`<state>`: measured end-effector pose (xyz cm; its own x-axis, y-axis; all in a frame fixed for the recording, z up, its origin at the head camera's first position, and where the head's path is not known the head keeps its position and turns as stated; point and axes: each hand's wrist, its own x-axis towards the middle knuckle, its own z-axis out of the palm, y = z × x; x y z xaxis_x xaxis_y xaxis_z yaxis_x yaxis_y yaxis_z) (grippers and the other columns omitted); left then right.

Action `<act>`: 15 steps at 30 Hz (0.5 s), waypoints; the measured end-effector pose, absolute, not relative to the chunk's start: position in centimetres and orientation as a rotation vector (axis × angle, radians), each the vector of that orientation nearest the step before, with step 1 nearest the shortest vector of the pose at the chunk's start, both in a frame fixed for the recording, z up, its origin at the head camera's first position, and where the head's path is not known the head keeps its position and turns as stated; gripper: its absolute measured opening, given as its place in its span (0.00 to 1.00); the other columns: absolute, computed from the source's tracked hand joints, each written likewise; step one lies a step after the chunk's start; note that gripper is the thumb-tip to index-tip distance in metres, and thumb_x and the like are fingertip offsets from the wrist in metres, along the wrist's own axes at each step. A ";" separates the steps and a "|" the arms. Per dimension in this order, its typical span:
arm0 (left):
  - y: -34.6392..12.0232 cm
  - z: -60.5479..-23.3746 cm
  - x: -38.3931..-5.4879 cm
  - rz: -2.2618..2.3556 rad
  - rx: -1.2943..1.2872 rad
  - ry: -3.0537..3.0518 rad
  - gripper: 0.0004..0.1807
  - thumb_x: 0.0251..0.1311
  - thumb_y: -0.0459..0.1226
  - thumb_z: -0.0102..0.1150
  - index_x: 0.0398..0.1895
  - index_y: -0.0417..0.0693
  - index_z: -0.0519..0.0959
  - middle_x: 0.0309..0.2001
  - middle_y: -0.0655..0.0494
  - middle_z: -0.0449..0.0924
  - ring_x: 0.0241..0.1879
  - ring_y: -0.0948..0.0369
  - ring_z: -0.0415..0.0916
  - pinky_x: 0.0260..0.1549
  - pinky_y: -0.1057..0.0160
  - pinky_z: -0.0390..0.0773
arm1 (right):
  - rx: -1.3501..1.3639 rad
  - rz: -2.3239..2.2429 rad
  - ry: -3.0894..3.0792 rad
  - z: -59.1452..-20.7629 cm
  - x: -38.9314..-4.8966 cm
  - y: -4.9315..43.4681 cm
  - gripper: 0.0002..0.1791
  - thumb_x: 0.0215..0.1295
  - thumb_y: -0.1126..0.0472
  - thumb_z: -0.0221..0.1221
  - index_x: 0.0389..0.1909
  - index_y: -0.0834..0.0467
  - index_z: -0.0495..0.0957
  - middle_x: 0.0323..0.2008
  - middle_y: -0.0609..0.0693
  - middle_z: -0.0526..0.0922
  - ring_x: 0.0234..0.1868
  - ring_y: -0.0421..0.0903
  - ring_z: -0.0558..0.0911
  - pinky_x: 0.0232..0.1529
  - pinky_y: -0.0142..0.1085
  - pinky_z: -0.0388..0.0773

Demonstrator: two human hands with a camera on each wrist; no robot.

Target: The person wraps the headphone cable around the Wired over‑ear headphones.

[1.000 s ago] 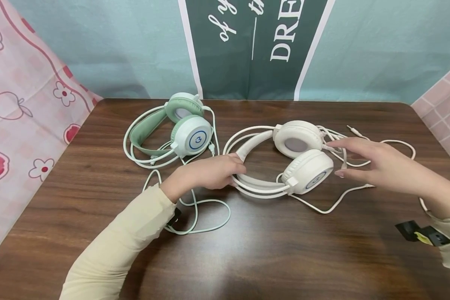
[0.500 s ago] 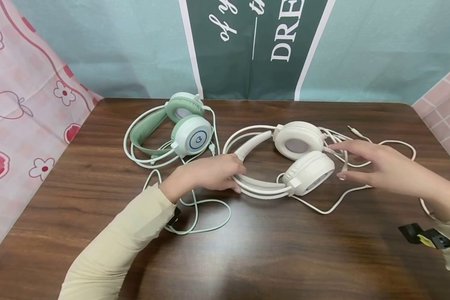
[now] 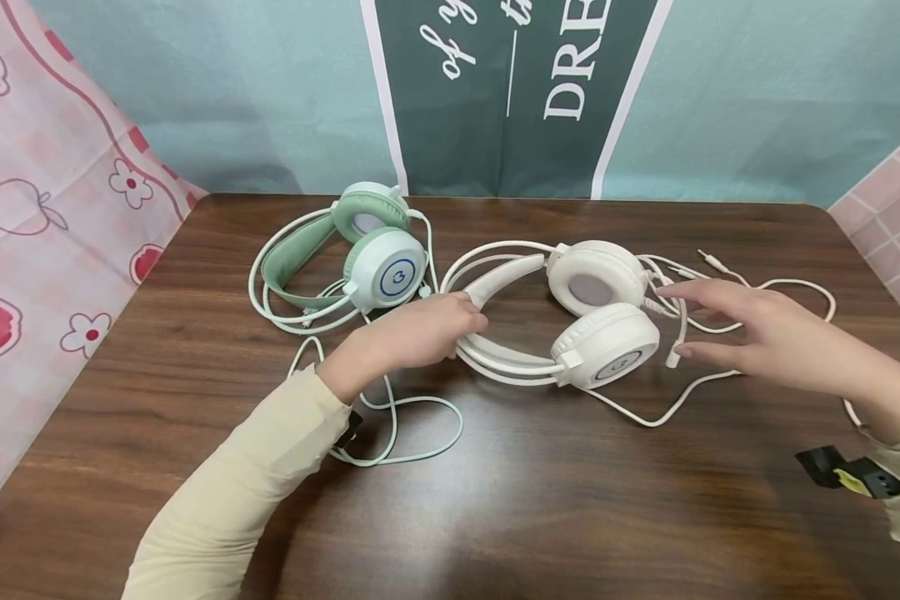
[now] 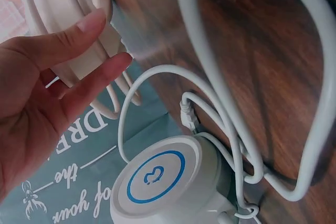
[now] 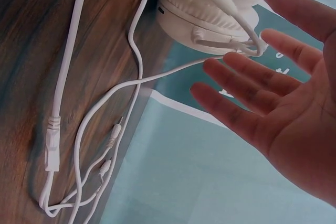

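Note:
A white headset [image 3: 607,346] with a padded headband [image 3: 506,279] lies on its side, ear cups toward the right. My left hand [image 3: 420,329] holds the headband end, fingers curled round it in the head view. In the left wrist view its thumb and a finger [image 4: 92,80] overlap the white band. My right hand [image 3: 772,329] is spread beside the ear cups, fingertips close to the short microphone boom [image 3: 673,358]. The right wrist view shows its fingers extended, with nothing in the palm. Past my left hand sits a green and white headset [image 3: 390,271].
A pale cable [image 3: 420,458] loops on the wooden table [image 3: 570,500] below the left hand. White cables with plugs [image 3: 712,261] trail behind and under the right hand. A teal cloth [image 3: 232,100] hangs at the back, a pink patterned one [image 3: 60,225] at the left.
The white headset has shifted slightly left and turned a little, with my left hand rising slightly. Its microphone tip now shows below the right thumb. The right hand has barely moved.

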<state>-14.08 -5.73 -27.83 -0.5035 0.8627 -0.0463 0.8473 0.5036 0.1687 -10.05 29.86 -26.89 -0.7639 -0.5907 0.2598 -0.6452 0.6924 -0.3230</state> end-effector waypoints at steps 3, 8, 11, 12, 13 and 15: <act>-5.9 -27.8 -14.2 0.209 1.517 2.649 0.14 0.36 0.22 0.63 0.25 0.46 0.74 0.27 0.54 0.73 0.34 0.57 0.72 0.33 0.65 0.71 | 1.003 0.635 -2.773 -26.6 -10.0 29.8 0.41 0.34 0.68 0.72 0.57 0.52 0.71 0.51 0.35 0.73 0.41 0.27 0.76 0.39 0.16 0.68; -6.3 -27.6 -14.4 0.205 1.565 2.733 0.12 0.37 0.22 0.62 0.23 0.46 0.75 0.26 0.53 0.73 0.32 0.56 0.73 0.32 0.65 0.72 | 0.966 0.648 -2.808 -26.4 -9.8 29.7 0.40 0.37 0.67 0.72 0.58 0.52 0.70 0.50 0.32 0.73 0.42 0.25 0.75 0.40 0.16 0.66; -6.5 -27.4 -14.4 0.204 1.592 2.758 0.12 0.37 0.21 0.60 0.21 0.46 0.75 0.26 0.52 0.73 0.31 0.56 0.74 0.30 0.64 0.72 | 0.958 0.624 -2.818 -26.4 -9.7 29.7 0.40 0.38 0.66 0.71 0.58 0.52 0.70 0.50 0.32 0.73 0.43 0.23 0.74 0.40 0.16 0.65; -6.5 -27.4 -14.4 0.206 1.600 2.766 0.12 0.38 0.20 0.59 0.21 0.46 0.75 0.26 0.52 0.73 0.31 0.57 0.74 0.30 0.64 0.72 | 0.954 0.614 -2.819 -26.4 -9.7 29.7 0.40 0.38 0.66 0.72 0.58 0.51 0.70 0.50 0.33 0.74 0.43 0.23 0.73 0.40 0.16 0.65; -6.6 -27.3 -14.4 0.206 1.610 2.778 0.12 0.39 0.20 0.58 0.20 0.46 0.75 0.26 0.53 0.73 0.31 0.57 0.73 0.30 0.64 0.71 | 0.962 0.600 -2.815 -26.4 -9.8 29.8 0.40 0.38 0.66 0.71 0.58 0.52 0.70 0.50 0.34 0.74 0.43 0.23 0.73 0.41 0.16 0.64; -6.7 -27.0 -14.4 0.206 1.609 2.812 0.13 0.41 0.19 0.54 0.19 0.46 0.74 0.25 0.53 0.71 0.30 0.58 0.72 0.28 0.65 0.71 | 0.950 0.598 -2.816 -26.5 -9.8 29.9 0.39 0.38 0.65 0.72 0.58 0.51 0.70 0.50 0.37 0.76 0.43 0.25 0.74 0.41 0.16 0.64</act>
